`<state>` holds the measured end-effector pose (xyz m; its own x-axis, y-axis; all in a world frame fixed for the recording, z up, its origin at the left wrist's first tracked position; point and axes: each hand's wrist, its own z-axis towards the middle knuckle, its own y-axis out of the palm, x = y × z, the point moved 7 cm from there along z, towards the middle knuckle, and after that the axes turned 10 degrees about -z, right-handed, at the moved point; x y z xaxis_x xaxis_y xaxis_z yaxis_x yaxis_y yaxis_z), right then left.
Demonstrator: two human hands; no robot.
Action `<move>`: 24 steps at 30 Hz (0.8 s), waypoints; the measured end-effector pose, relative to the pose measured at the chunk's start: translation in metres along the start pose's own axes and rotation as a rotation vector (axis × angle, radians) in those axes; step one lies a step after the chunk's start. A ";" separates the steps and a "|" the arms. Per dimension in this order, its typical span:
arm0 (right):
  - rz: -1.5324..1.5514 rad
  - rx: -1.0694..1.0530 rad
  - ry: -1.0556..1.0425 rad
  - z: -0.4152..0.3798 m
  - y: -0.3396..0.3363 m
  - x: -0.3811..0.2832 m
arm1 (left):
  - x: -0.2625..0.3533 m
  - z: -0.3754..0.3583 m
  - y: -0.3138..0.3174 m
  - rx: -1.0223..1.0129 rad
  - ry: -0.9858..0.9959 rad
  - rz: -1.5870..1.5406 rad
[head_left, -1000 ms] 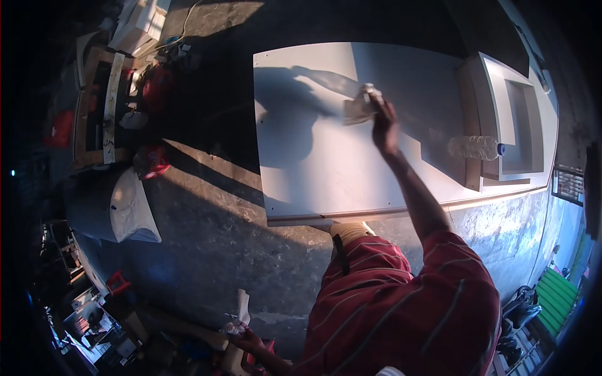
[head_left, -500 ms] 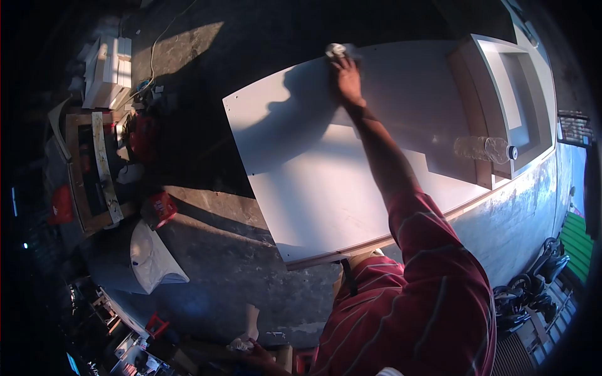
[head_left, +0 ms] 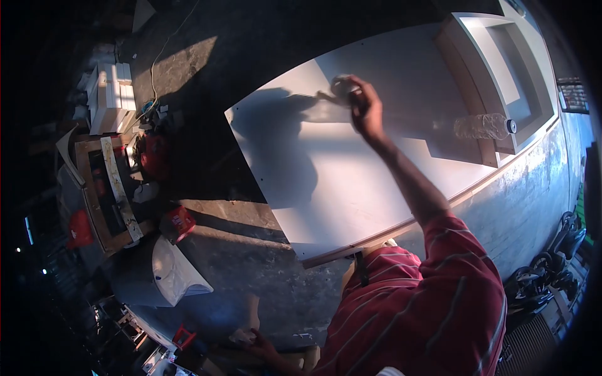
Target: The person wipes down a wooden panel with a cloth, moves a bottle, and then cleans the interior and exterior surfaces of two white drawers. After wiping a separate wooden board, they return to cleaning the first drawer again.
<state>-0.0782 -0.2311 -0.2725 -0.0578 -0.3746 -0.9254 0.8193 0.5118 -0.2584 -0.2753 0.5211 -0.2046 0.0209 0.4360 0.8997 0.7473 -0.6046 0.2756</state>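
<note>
My right hand (head_left: 367, 108) is closed around a crumpled whitish wad of cloth (head_left: 343, 86), held over the far half of a large white panel (head_left: 351, 200). A shadow of the arm falls on the panel to the left. At the lower left, my left hand (head_left: 260, 344) is partly in shadow, its fingers curled at a pale piece (head_left: 241, 336) that I cannot make out. A tan strip (head_left: 253, 310) stands out just above that hand. On the panel's right part lies a clear plastic bottle (head_left: 486, 127) with a dark cap, beside a raised white box frame (head_left: 501, 75).
Stacked white boards (head_left: 113, 97) stand at the upper left. Below them is a wooden frame (head_left: 110, 188) with red items near it. A red packet (head_left: 180, 222) and a curved white piece (head_left: 175, 272) are on the left. A motorcycle (head_left: 545, 269) stands at the right.
My right hand has drawn back from the panel's far edge toward me, with the wad still in it. The view has shifted slightly. My left hand stays low at the left.
</note>
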 end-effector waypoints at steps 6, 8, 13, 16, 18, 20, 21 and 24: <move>-1.400 0.110 0.065 0.045 -0.176 0.172 | -0.002 -0.001 -0.023 0.093 -0.034 -0.098; -1.474 0.086 0.099 0.025 -0.136 0.158 | -0.003 -0.005 -0.028 0.111 -0.056 -0.115; -0.930 -0.301 -0.072 -0.085 0.091 0.054 | -0.010 -0.012 -0.015 0.057 -0.009 -0.026; -0.473 -0.585 -0.163 -0.168 0.225 -0.028 | -0.017 -0.007 -0.007 0.022 -0.031 -0.022; -0.218 -0.974 -0.255 -0.231 0.306 -0.051 | -0.020 0.003 -0.004 -0.051 -0.041 -0.048; -0.318 -0.804 -0.566 -0.235 0.297 -0.099 | -0.008 0.010 0.001 -0.124 -0.053 -0.060; -0.149 -0.806 -0.324 -0.220 0.288 -0.101 | -0.003 0.011 0.000 -0.138 -0.037 -0.061; -0.299 -0.723 -0.299 -0.159 0.188 -0.113 | 0.007 0.011 -0.010 -0.162 -0.001 -0.075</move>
<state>-0.0083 0.0308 -0.2608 0.0227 -0.7104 -0.7034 0.2197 0.6899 -0.6897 -0.2758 0.5374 -0.2046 -0.0301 0.4849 0.8741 0.6302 -0.6695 0.3931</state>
